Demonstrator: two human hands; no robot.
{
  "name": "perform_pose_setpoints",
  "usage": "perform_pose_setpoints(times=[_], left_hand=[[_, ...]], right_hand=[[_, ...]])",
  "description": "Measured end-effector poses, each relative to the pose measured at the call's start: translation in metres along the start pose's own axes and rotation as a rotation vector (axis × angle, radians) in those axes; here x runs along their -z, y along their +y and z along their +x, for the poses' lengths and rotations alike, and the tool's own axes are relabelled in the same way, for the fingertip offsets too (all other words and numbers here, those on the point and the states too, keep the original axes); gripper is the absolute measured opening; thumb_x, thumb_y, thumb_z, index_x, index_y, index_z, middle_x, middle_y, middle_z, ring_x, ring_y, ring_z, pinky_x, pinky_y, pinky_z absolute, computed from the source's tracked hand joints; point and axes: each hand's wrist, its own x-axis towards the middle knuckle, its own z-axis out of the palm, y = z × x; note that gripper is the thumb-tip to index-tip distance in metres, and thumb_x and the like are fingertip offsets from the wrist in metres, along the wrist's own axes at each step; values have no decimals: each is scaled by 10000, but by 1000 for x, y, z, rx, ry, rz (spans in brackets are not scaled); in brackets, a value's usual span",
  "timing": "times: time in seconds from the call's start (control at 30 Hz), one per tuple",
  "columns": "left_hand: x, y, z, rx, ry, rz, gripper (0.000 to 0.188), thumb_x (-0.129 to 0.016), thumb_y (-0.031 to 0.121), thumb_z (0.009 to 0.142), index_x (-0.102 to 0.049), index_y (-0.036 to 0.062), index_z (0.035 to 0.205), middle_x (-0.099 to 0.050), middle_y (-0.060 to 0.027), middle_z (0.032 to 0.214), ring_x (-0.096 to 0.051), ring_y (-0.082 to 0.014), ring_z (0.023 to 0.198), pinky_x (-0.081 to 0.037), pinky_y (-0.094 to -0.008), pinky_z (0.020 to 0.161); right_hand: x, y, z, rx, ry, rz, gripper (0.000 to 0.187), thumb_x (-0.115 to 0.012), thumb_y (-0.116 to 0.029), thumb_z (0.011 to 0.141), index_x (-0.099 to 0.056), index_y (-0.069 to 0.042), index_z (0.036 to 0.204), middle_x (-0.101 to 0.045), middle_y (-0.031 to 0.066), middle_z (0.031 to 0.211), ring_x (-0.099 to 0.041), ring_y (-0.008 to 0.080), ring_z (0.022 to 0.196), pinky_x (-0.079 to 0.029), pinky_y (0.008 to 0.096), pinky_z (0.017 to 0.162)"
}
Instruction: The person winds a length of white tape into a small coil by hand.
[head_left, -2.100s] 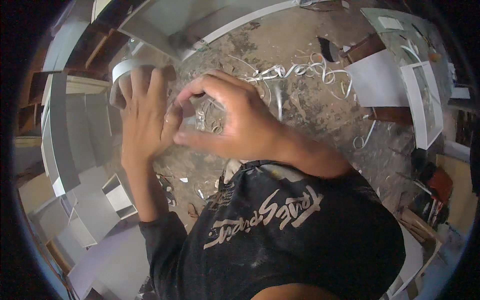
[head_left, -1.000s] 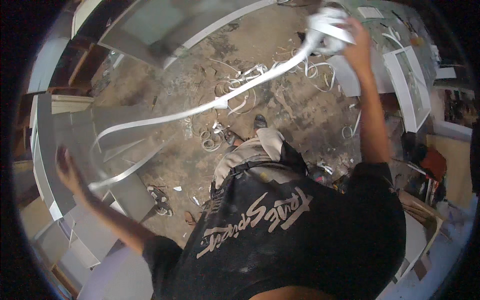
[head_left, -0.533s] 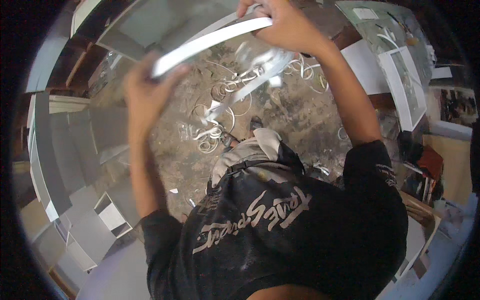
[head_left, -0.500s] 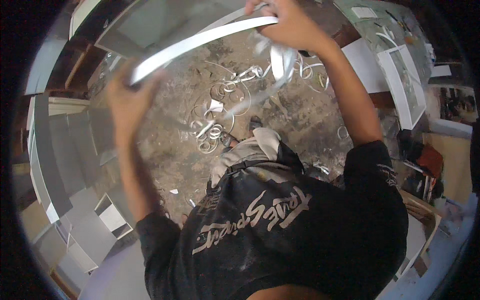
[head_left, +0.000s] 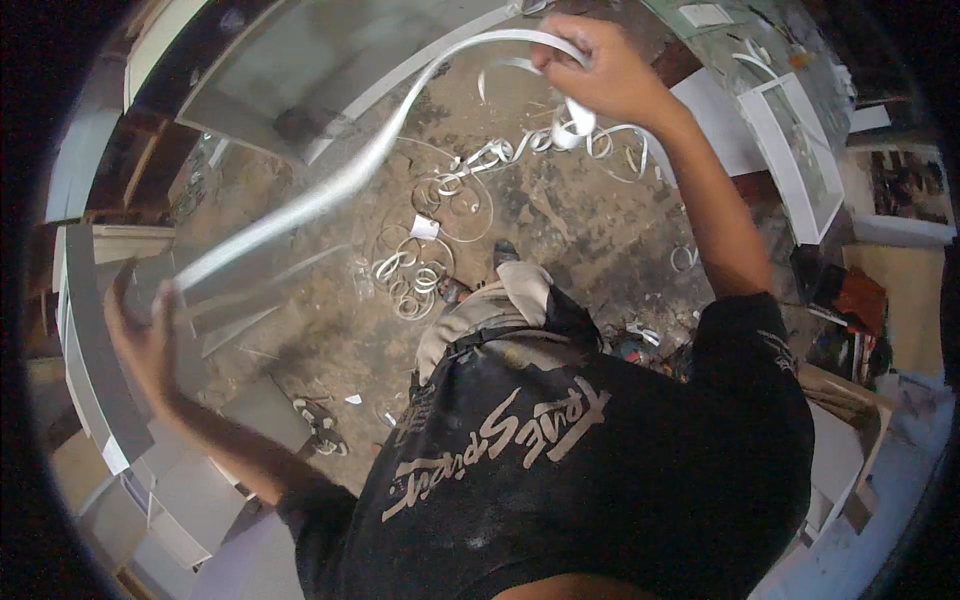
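Right hand (head_left: 605, 75) raised at the upper right, its fingers curled around a white edging strip (head_left: 360, 172), which is gripped between thumb and fingers. From this grip the flat strip is stretched in a long, wavy curve across the upper part of the view, down toward the left hand (head_left: 143, 340); more of it is looped just below the right hand. By the left hand, held out at the far left with thumb and fingers spread apart, the strip's near end is met at the thumb; whether it is pinched there cannot be told, as that stretch is blurred. Beneath the strip, a stained, bare floor (head_left: 560, 240) is seen, littered with curled white offcuts (head_left: 413, 285) and a small white scrap (head_left: 425, 227). A black T-shirt (head_left: 640, 450) with pale lettering and beige trousers (head_left: 490, 310) are worn by the person. To the left of the trousers, a pair of sandals (head_left: 322, 425) is seen on the floor. At upper left a large grey panel (head_left: 270, 85) is placed, and at the right a white rectangular frame (head_left: 757, 125) is leaned at a tilt near a white board (head_left: 712, 120).
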Motion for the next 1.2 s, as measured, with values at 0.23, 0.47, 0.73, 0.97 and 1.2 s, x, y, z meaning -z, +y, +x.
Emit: perform_pose_setpoints(times=[0.23, 0.47, 0.73, 0.97, 1.2], left_hand=[[-111, 264, 20, -13, -119, -1062, 737, -809, 429, 713, -539, -8, 1241, -631, -166, 1150, -601, -230, 1053, -466, -353, 907], [-98, 233, 34, -9, -174, -871, 203, -707, 39, 847, -635, -39, 1019, -688, -87, 869, -611, -101, 803, -483, -237, 725], [-58, 190, 35, 8, 208, -740, 161, -724, 14, 841, -665, -64, 968, -684, -52, 887, -609, -95, 827, -484, -214, 770], [-50, 179, 45, 38, 312, -632, 167, -705, 74, 881, -684, -54, 987, -686, -47, 883, -608, -92, 827, -482, -216, 766], [-30, 142, 41, 137, 423, -467, 172, -685, 128, 907, -697, -32, 966, -687, -56, 882, -606, -92, 818, -478, -233, 786]], right_hand=[[-58, -82, 14, 174, -178, 52, 240, -665, -114, 719, -649, -53, 950, -677, 155, 826, -675, 311, 774, -517, 391, 709], [-51, -92, 18, 74, -323, 62, 381, -741, -143, 678, -623, -69, 1032, -661, 135, 796, -659, 284, 721, -518, 364, 687], [-45, -46, 1, 263, -277, 278, 441, -776, -155, 726, -604, -49, 1118, -624, 60, 994, -589, 145, 917, -469, 305, 823], [-51, -4, -31, 23, -259, 389, 311, -792, -121, 701, -620, -41, 948, -627, 32, 900, -584, 133, 871, -458, 302, 794], [-28, 56, -58, 177, -70, -217, 228, -748, -56, 705, -523, -23, 712, -530, 102, 732, -553, 261, 726, -426, 341, 662]])
